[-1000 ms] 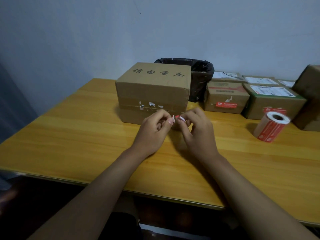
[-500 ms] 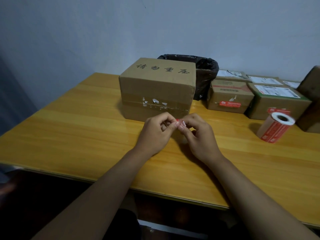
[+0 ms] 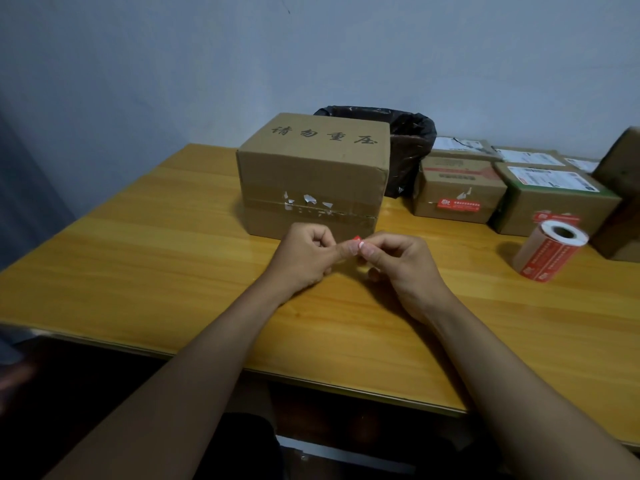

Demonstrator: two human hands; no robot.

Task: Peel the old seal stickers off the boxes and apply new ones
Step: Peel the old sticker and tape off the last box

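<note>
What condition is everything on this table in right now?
Big box: closed, white sticker scraps along seam.
Sticker scrap: red, pinched between both hands.
Left hand: pinching scrap.
Right hand: pinching scrap.
Sticker roll: lying on its side.
Small box: closed, red seal on.
Bin bag: open.

The fingers (image 3: 372,249) of both hands met over the worktop (image 3: 156,258), pinching a sticker scrap (image 3: 356,239) between them. Just behind the fingers stood the large box (image 3: 311,174), with sticker remnants (image 3: 306,202) on its near face. A lined bin (image 3: 408,150) sat behind that box. Right of the fingers lay the sticker roll (image 3: 550,251), well apart, and behind it the smaller boxes (image 3: 460,192) stood in rows.
</note>
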